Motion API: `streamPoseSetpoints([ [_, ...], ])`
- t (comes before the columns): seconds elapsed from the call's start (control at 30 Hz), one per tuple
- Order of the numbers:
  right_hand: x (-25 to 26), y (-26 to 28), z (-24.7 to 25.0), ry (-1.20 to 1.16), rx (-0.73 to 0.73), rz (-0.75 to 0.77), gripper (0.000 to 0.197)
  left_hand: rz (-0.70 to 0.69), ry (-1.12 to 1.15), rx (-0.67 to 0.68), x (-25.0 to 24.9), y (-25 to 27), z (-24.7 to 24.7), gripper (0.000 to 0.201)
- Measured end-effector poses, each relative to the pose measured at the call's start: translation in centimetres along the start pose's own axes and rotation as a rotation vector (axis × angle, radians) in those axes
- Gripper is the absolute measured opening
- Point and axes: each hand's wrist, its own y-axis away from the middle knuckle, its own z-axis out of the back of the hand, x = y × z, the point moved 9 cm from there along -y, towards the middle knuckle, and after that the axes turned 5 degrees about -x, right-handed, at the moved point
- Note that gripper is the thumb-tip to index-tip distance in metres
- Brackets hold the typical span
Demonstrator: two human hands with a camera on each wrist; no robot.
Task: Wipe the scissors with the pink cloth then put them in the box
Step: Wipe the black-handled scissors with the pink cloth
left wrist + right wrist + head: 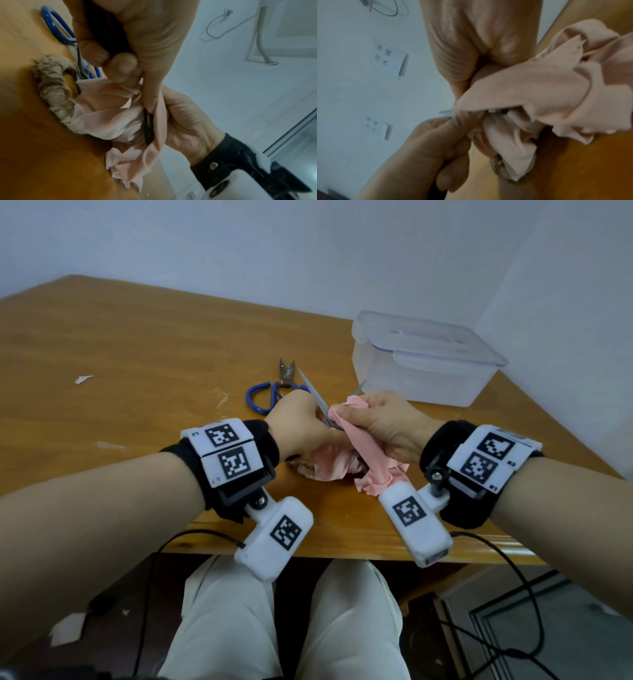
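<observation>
My left hand (298, 419) grips the handle end of grey-bladed scissors (317, 398). Their blades stand apart and point up and away from me. My right hand (380, 419) holds the pink cloth (342, 463) bunched around one blade near the pivot. The rest of the cloth trails onto the table. In the left wrist view, the left hand's fingers (120, 65) curl round a black handle and the right hand (187, 121) pinches the cloth (106, 108). The right wrist view shows the cloth (539, 88) wrapped over a sliver of blade (446, 112). The clear plastic box (421, 364) stands at the back right with its lid on.
A second pair of scissors with blue handles (260, 397) lies on the wooden table (137, 354) just beyond my left hand. Small paper scraps (83, 379) lie to the left. White walls close off the back and right. The table's front edge (342, 549) runs under my wrists.
</observation>
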Motion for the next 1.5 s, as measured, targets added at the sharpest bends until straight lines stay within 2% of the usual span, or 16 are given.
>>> streamPoseSetpoints([
  [0.07,0.1,0.3,-0.2,-0.060,0.062,-0.015,0.004,0.014,0.033,0.002,0.2,0.0,0.1,0.032],
  [0.17,0.0,0.4,0.1,-0.050,0.024,-0.011,0.005,0.018,0.024,-0.005,0.1,0.1,-0.2,0.028],
  [0.37,-0.6,0.0,0.5,0.021,-0.121,-0.030,0.034,0.011,0.045,0.001,-0.2,0.1,-0.6,0.034],
  [0.43,-0.5,0.0,0.3,0.000,-0.076,-0.027,0.025,0.008,0.035,0.004,-0.1,0.1,-0.4,0.028],
  [0.53,-0.2,0.5,-0.2,-0.032,0.008,-0.027,0.012,0.009,0.019,-0.012,0.2,0.1,-0.1,0.031],
  [0.67,-0.5,0.3,0.2,-0.012,-0.064,-0.016,0.018,0.002,0.040,-0.022,0.2,0.1,-0.6,0.040],
  [0.8,-1.0,-0.1,0.6,-0.029,-0.143,-0.049,0.026,0.009,0.050,-0.012,0.1,0.1,-0.5,0.036],
  [1.0,-0.7,0.2,-0.2,-0.030,-0.005,-0.059,0.017,0.019,0.002,-0.003,0.3,0.0,-0.3,0.030],
  [1.1,-0.9,0.0,0.3,-0.081,-0.088,-0.064,0.016,0.020,0.025,-0.002,0.2,0.1,-0.6,0.037],
  [1.23,-1.3,-0.4,0.7,-0.127,-0.170,-0.089,0.022,0.006,-0.008,-0.020,-0.3,0.0,-0.4,0.034],
  [1.3,-1.4,-0.3,0.7,-0.117,-0.142,-0.105,0.024,-0.002,-0.010,-0.015,-0.3,0.0,-0.3,0.033],
  [1.4,-1.2,0.4,-0.2,-0.087,0.007,-0.111,0.015,-0.016,-0.021,-0.020,-0.2,0.1,-0.3,0.024],
  [1.5,-1.2,0.4,0.2,-0.096,-0.040,-0.100,0.013,-0.020,-0.027,-0.034,-0.2,0.2,-0.4,0.022],
])
